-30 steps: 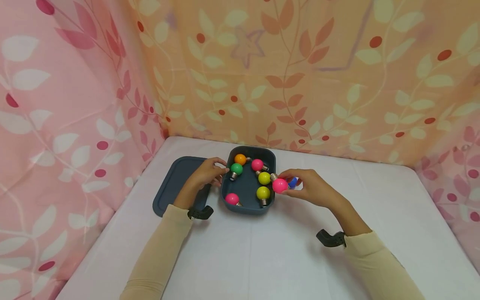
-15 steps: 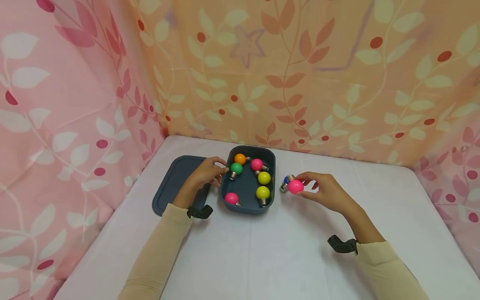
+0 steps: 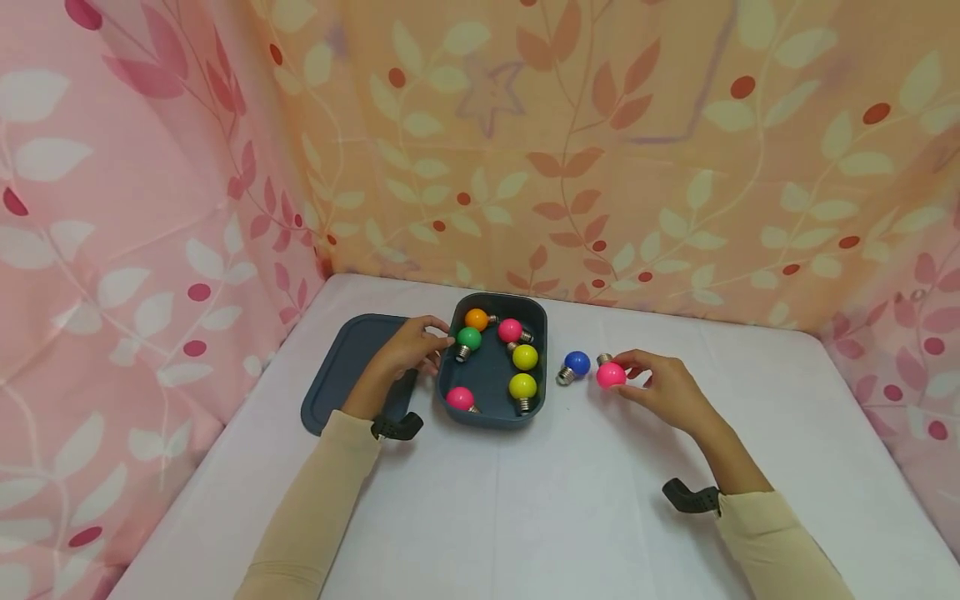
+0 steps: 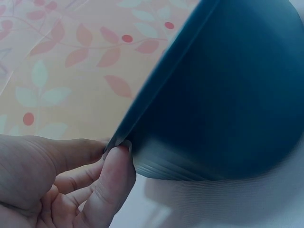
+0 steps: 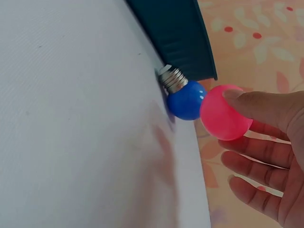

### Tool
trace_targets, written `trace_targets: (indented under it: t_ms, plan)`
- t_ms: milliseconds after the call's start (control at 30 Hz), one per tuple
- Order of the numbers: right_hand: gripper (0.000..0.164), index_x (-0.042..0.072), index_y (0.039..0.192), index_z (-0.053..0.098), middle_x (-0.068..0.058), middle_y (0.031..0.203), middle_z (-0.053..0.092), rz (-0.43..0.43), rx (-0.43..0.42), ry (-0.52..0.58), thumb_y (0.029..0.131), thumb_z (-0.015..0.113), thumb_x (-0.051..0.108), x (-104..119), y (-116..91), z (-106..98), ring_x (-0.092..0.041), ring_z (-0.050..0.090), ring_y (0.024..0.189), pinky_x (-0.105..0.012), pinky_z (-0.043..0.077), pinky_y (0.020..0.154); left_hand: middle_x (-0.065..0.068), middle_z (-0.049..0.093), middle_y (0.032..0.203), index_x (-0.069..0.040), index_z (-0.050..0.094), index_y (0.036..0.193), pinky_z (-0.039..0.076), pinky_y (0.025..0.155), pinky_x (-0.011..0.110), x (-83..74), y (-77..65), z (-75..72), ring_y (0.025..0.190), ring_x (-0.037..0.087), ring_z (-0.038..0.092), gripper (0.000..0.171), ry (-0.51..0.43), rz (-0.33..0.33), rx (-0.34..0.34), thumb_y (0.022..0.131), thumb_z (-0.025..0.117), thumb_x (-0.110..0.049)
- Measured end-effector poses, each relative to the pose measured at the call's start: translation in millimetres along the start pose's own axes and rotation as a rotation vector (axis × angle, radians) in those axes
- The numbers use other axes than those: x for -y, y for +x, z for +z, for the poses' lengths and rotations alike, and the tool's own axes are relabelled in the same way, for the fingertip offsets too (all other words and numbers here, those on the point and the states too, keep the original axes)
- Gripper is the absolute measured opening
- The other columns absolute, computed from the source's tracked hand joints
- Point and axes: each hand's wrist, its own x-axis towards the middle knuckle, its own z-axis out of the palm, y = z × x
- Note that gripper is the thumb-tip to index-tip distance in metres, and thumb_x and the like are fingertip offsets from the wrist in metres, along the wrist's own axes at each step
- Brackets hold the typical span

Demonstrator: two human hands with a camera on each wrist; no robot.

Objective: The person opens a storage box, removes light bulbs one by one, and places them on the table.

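Held item: pink bulb (image 3: 611,376) — round globe, threaded metal base pointing away. Located right of the dark container (image 3: 491,422), just beside the blue bulb (image 3: 577,363), which lies on the surface (image 3: 570,508). The right hand (image 3: 663,385) pinches the globe, thumb and fingers narrowed to its width; contact with the surface cannot be told. Handling, by judgement: light, stiff, smooth enough to slip, fragile if glass. Best hold: the globe's widest part, gently; the threads should grip better.

Container: upright, open-topped, rounded corners; probably light and stiff, the rim its handiest hold. The left hand (image 3: 412,343) pinches its left rim between thumb and fingers. Contents: orange bulb (image 3: 476,319), green bulb (image 3: 468,339), far pink bulb (image 3: 510,331), near pink bulb (image 3: 460,398), far yellow bulb (image 3: 525,357), near yellow bulb (image 3: 522,386).

Lid (image 3: 341,375): flat, dark, left of container, partly hidden by the left hand.

Surface: white cloth, faintly creased — round globes may roll.

Room: orange leaf-print backdrop (image 3: 585,192) behind; pink leaf-print drape (image 3: 142,225) at left, similar at right.
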Motion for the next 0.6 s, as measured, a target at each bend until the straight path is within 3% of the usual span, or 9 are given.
trace_targets:
  t_ms: [333,600]
  plan:
    - [0.04,0.018,0.116,0.063,-0.001,0.099,0.065,0.064,-0.006,-0.009,0.079,0.076,0.023,-14.0,3.9,5.6,-0.024,0.057,0.09,-0.033,0.046,0.067,0.013,0.062,0.076,-0.01,0.05,0.12,0.056,0.058,0.042,-1.3,2.8,-0.5,0.054,0.023,0.058,0.036,0.006,0.01,-0.009,0.09,0.065,-0.022]
    - [0.043,0.018,0.116,0.064,0.0,0.095,0.065,0.113,0.015,0.001,0.078,0.077,0.033,-22.9,4.9,17.2,-0.021,0.056,0.09,-0.033,0.046,0.069,0.017,0.061,0.078,-0.008,0.049,0.123,0.056,0.055,0.036,0.3,-1.0,0.9,0.054,0.023,0.057,0.038,0.017,0.0,-0.004,0.091,0.064,-0.021]
